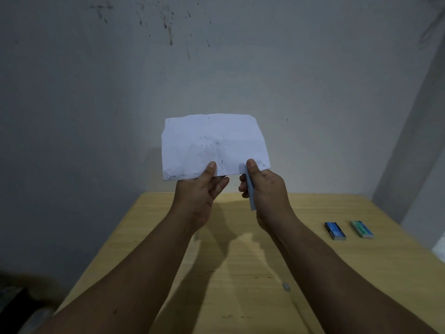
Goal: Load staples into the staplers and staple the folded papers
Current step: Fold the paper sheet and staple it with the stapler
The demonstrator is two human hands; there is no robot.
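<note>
A folded white paper [213,143], creased and speckled with small marks, is held up in front of the wall above the wooden table [240,261]. My left hand [201,189] pinches its lower edge between thumb and fingers. My right hand [263,189] grips a light blue stapler [251,196], whose front end meets the paper's lower right edge under my thumb. The stapler's jaws are hidden by my hand.
Two small staple boxes lie on the table's right side, a dark blue one [335,230] and a green one [362,229]. A small grey bit [286,286] lies near my right forearm. A stained wall stands close behind the table.
</note>
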